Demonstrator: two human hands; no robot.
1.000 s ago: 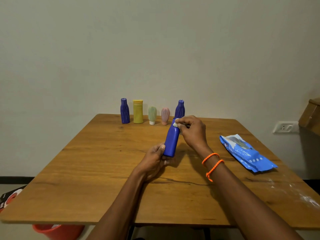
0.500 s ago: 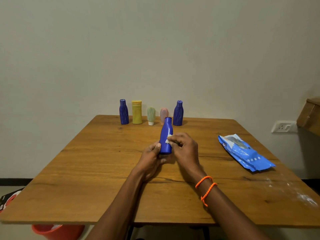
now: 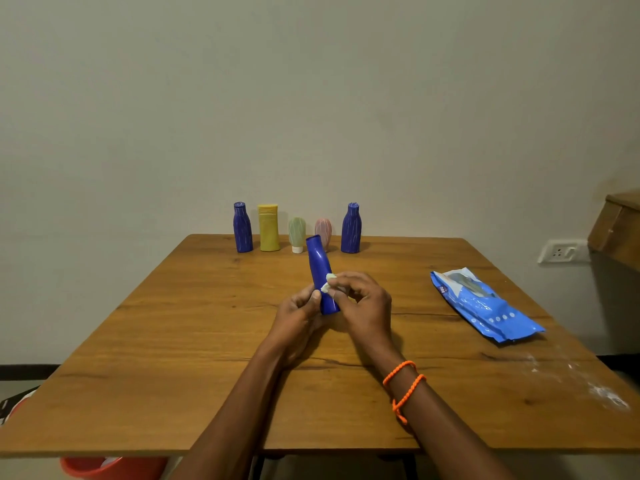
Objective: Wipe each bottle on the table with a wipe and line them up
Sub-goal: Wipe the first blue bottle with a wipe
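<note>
At frame centre, the left hand (image 3: 299, 311) has its grip round the base of the blue bottle (image 3: 320, 271) (tilted, above the worktop (image 3: 194, 341)); the right hand (image 3: 362, 303) pinches a white wipe (image 3: 327, 284) against it.

A square wooden desk (image 3: 173, 341) with a brown grained top carries a row of five bottles along its far edge: a dark blue ribbed bottle (image 3: 242, 227), a yellow flat-capped bottle (image 3: 268, 227), a small pale green tube (image 3: 297, 234) standing on its white cap, a small pink tube (image 3: 323, 232), and another dark blue ribbed bottle (image 3: 351, 228). A glossy blue wipes packet (image 3: 485, 304) lies flat toward the right side. White smudges (image 3: 604, 393) mark the near right corner.
</note>
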